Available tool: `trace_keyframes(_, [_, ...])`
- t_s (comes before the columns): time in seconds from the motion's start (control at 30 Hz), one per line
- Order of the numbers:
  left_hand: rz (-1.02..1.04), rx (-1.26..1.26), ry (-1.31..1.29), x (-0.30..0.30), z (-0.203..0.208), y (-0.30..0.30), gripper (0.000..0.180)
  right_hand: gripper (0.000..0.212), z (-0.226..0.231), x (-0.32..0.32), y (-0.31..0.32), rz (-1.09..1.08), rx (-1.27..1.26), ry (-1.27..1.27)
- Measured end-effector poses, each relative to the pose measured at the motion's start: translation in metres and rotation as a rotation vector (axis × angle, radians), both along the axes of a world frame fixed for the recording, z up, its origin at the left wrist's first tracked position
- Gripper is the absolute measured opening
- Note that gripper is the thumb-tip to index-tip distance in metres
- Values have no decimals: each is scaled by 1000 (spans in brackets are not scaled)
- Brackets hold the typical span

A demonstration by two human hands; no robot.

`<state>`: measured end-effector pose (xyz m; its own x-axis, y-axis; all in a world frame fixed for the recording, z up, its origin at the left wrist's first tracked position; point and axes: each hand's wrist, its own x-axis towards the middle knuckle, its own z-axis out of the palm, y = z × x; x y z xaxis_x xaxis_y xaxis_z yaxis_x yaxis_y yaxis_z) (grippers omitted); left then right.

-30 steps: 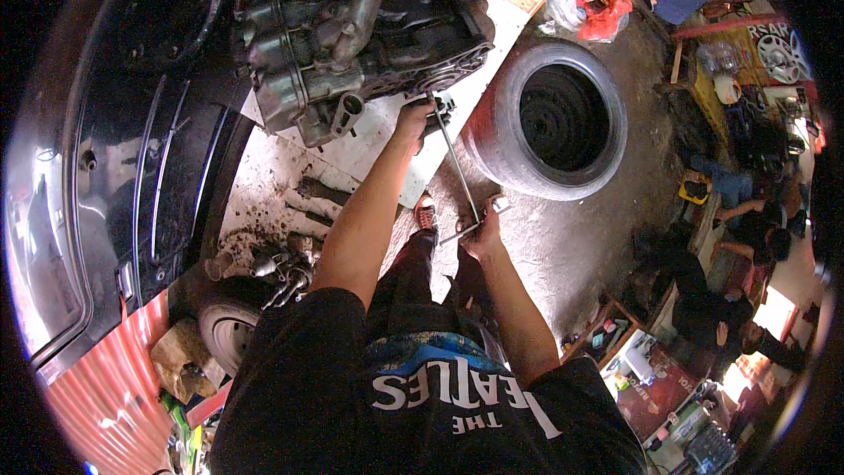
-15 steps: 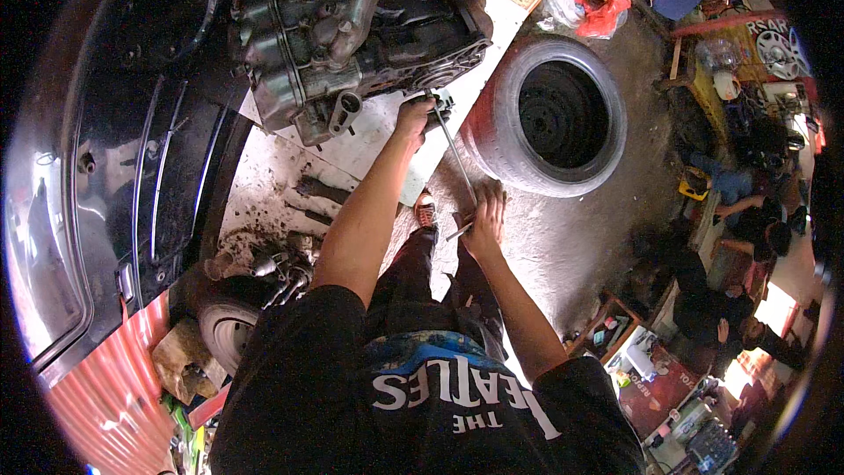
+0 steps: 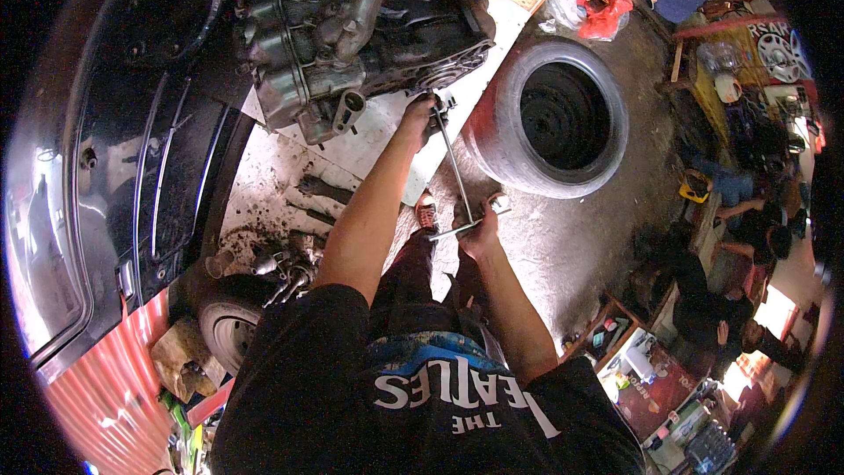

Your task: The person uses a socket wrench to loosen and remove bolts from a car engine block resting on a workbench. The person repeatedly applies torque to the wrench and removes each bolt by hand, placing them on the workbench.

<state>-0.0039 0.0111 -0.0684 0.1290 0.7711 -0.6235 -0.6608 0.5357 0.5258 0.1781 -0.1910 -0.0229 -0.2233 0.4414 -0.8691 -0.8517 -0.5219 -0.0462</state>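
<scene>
A greasy metal engine block lies on a pale board. A long T-handle wrench runs from the engine's lower edge back toward me. My left hand is stretched out and grips the wrench shaft where its far end meets the engine. My right hand is closed on the wrench's cross handle, close to my body. My legs and one red shoe show below the arms.
A tyre lies flat on the concrete to the right of the wrench. A dark car body fills the left side. Loose greasy parts and a wheel lie at lower left. People sit among clutter at the right.
My right hand has turned the cross handle a little; it was spread open on it half a second ago and is closed now. The left hand stays at the engine.
</scene>
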Motion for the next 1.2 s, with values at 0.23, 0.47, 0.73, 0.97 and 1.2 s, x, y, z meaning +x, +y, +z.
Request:
trace_keyframes(0.23, [85,-48,-97,22,19,2,11,70,4,42,-38,638,481,-1854])
trace_keyframes(0.47, [128,-27,-152,23,11,4,4,67,8,17,-13,1421,862,-1921])
trace_keyframes(0.73, [99,-23,-201,25,22,-1,10,41,14,-1,-5,431,537,-635])
trace_keyframes(0.97, [63,22,-230,29,17,-3,18,56,-15,14,-4,110,68,-73])
trace_keyframes(1.2, [35,48,-137,25,5,-2,18,74,6,46,-28,796,617,-1824])
